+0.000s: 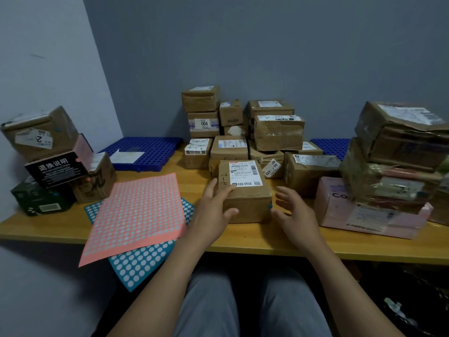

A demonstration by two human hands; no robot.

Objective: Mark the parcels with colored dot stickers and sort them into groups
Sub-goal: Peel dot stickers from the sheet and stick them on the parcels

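Note:
A brown cardboard parcel [245, 190] with a white shipping label lies on the wooden table [267, 242] right in front of me. A small blue dot sticker [270, 206] shows on its near right corner. My left hand [215, 210] rests against the parcel's left side, fingers spread over its top edge. My right hand [295, 211] hovers open just right of the parcel, apart from it. To the left lies a pink sticker sheet [136, 215] on top of a blue sticker sheet [143, 261], both hanging over the table's front edge.
A pile of several brown parcels [243, 127] stands at the back. Stacked parcels [398, 152] sit on a pink box [364, 210] at the right. Another group [51, 154] stands at the left. Two blue plastic grid trays [143, 152] [331, 145] lie behind.

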